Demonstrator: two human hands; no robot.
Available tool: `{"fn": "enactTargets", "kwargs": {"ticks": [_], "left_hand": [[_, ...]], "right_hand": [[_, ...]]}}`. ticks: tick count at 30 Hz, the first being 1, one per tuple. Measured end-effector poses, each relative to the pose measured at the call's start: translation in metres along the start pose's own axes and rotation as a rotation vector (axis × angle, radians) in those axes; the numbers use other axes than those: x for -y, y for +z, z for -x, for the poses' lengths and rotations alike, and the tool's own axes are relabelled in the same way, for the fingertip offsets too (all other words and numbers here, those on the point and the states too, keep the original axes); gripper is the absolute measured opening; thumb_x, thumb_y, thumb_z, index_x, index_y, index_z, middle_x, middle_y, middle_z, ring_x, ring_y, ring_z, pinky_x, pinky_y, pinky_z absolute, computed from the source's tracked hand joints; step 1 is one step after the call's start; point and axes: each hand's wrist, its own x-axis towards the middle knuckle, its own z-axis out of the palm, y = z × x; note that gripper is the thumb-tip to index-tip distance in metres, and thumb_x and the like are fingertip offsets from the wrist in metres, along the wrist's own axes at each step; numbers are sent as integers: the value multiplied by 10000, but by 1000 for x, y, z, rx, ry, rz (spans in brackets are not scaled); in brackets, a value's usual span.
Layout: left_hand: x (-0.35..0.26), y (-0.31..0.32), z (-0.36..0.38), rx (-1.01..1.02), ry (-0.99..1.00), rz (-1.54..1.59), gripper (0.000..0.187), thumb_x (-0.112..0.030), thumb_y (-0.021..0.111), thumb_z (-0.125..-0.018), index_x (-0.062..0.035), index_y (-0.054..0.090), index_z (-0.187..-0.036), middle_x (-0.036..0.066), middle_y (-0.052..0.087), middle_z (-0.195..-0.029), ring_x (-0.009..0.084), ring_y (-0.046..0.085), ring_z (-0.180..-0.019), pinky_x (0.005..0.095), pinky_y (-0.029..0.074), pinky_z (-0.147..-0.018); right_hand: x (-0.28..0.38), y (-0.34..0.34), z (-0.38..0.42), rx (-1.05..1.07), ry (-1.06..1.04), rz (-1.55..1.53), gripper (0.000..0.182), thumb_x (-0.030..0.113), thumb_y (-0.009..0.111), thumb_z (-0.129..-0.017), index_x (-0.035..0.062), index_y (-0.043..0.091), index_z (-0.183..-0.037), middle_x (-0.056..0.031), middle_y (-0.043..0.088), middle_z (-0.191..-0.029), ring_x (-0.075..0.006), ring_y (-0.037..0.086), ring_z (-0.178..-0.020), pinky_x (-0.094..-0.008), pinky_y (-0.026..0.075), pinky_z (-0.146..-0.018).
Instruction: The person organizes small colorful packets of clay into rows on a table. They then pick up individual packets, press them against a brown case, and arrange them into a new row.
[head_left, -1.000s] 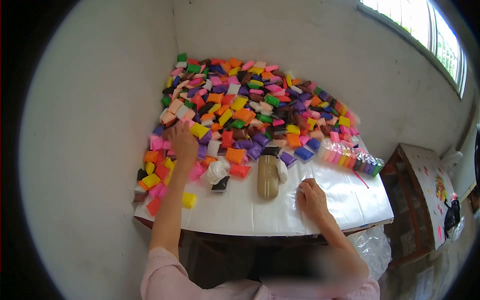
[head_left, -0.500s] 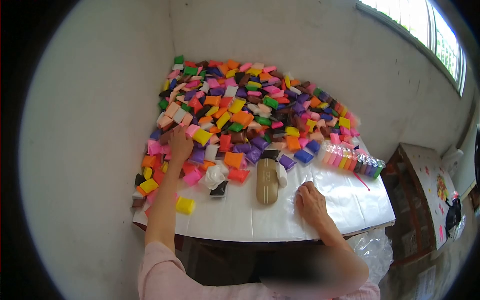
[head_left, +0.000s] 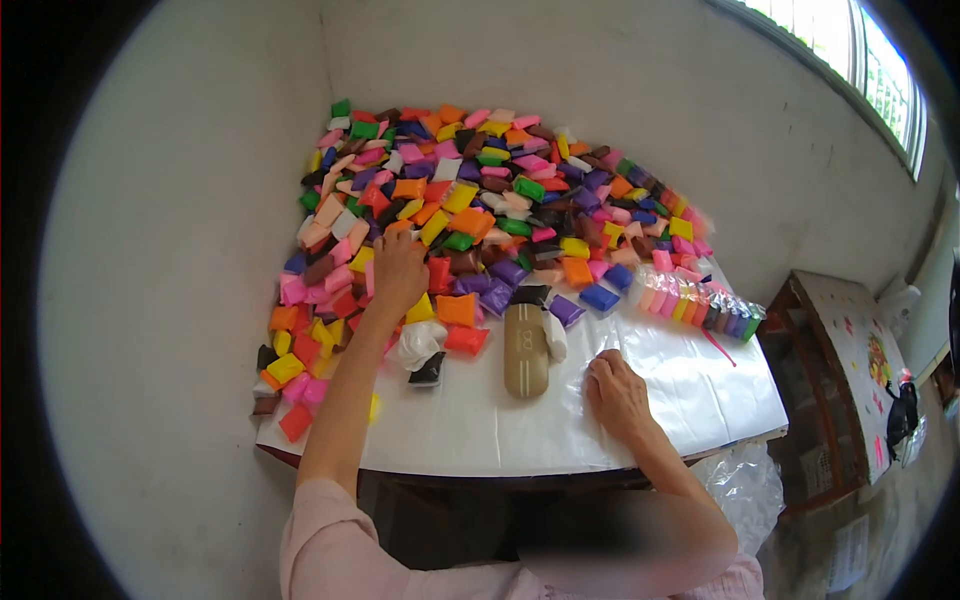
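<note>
My left hand (head_left: 401,268) reaches into a large heap of small, soft, coloured packets. Its fingers bend down beside an orange packet (head_left: 399,227), and the fingertips are hidden behind the back of the hand; I cannot tell if they grip one. Yellow and red packets lie around the wrist, including a red packet (head_left: 439,274) just to its right. On the white plastic sheet (head_left: 490,430), my right hand (head_left: 617,392) rests with its fingers curled together, nothing visible in them. To its left lies a gold-brown oblong case (head_left: 526,350) with a white object (head_left: 555,335) alongside.
A crumpled white wad (head_left: 420,345) lies over a black packet (head_left: 426,371). A clear-wrapped row of coloured packets (head_left: 700,303) sits at the table's right. Walls stand behind and left. A second, patterned table (head_left: 850,340) is at far right, with clear plastic (head_left: 740,485) hanging nearer.
My left hand has moved right and slightly up across the heap, from the pinkish packets to the orange one. My right hand stays in place on the sheet. The view has shifted slightly.
</note>
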Motion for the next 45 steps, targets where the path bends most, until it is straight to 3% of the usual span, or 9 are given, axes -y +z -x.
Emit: {"fn": "enactTargets", "kwargs": {"ticks": [14,17,22,25,27,30,33,40,45], "left_hand": [[-11,47,1,67,102,-253,159,-170,624,-781,-52,710,-845,87,609,-947,249,510,-1047,404,359,-911],[-1,32,0,-217,38,3,128,-151,615,-807,-36,669,-821,97,628,-920,267,567,-971,427,409,-851],[-24,-62,11,-101,-358,1044,58,-69,582,-912,-12,590,-914,45,601,-779,134,596,-694,279,477,-644],[-73,-88,37,-88,-397,1487,98,-97,557,-984,-12,592,-953,17,621,-825,85,593,-728,234,485,-685],[-115,-94,59,-54,-440,1591,64,-73,585,-968,-16,606,-987,32,640,-913,84,610,-793,231,497,-732],[-174,-95,89,23,-430,1746,55,-45,591,-955,-23,610,-1002,36,642,-976,98,616,-840,238,500,-761],[-202,-88,108,147,-336,1640,65,-29,592,-946,-14,605,-1007,45,645,-1021,107,616,-872,244,496,-774],[-237,-120,120,146,-109,1055,144,-126,668,-857,-24,575,-896,116,571,-843,293,554,-806,394,454,-731],[-255,-109,125,189,-67,985,173,-150,671,-858,1,587,-854,117,568,-790,278,543,-730,384,433,-673]], "right_hand": [[1,-4,0,-2,11,-32,180,94,607,-847,-5,566,-991,-166,553,-1048,-341,616,-907,-426,516,-769],[-2,-3,-1,-28,-8,-40,176,99,608,-852,-4,566,-988,-165,557,-1040,-338,616,-913,-423,516,-767],[-1,-5,-1,-78,-27,-83,204,135,620,-875,5,579,-1026,-158,584,-1021,-328,631,-867,-403,521,-728],[6,-16,-9,-17,107,-400,274,190,648,-898,7,591,-1093,-141,621,-1033,-269,644,-769,-360,523,-667],[8,-15,-17,-49,64,-646,301,192,667,-914,11,590,-1142,-70,648,-1000,-108,583,-667,-262,483,-606],[35,-49,-28,92,418,-1301,331,207,702,-888,4,603,-1130,-91,664,-992,-157,609,-684,-290,497,-607],[24,-46,-17,34,288,-1227,313,165,707,-874,9,602,-1124,-92,655,-971,-163,617,-697,-283,499,-606],[11,-42,43,-213,-261,-52,268,33,682,-776,51,567,-1017,-110,603,-1044,-298,646,-869,-366,544,-732],[14,-51,55,-98,-163,-203,323,60,692,-774,36,544,-1061,-134,569,-1129,-326,632,-927,-388,539,-774]]}}
